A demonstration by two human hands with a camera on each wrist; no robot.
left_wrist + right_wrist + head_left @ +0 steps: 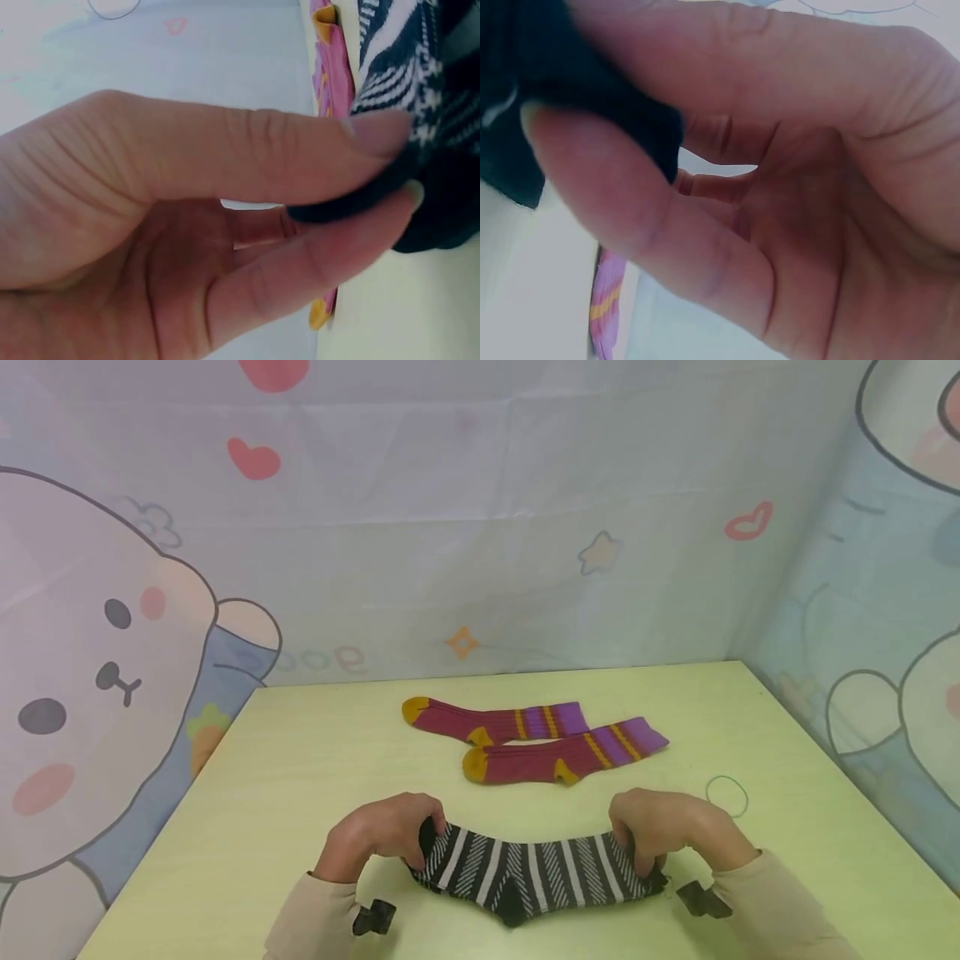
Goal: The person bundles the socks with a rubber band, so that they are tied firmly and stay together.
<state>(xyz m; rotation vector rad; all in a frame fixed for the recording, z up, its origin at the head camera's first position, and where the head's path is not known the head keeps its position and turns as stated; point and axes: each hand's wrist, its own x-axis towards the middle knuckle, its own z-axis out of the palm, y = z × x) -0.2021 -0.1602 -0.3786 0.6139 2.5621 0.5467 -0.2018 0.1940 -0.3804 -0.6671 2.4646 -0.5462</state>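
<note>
A black-and-white striped sock [551, 872] lies stretched sideways near the table's front, its dark heel toward the person. My left hand [390, 828] pinches its left end; in the left wrist view, thumb and a finger of the left hand [247, 202] hold the black edge of the sock [394, 90]. At the other end my right hand [656, 827] pinches the dark cuff; in the right wrist view the right hand [780, 150] grips the dark fabric [547, 67] between thumb and finger. Further layers beneath show at both ends.
Two maroon socks with yellow toes and purple cuffs, one [450, 720] behind the other [525, 762], lie beyond the striped sock and overlap slightly. A thin green ring [708, 791] rests at the right. A printed cloth [480, 527] hangs behind the pale yellow table [285, 760].
</note>
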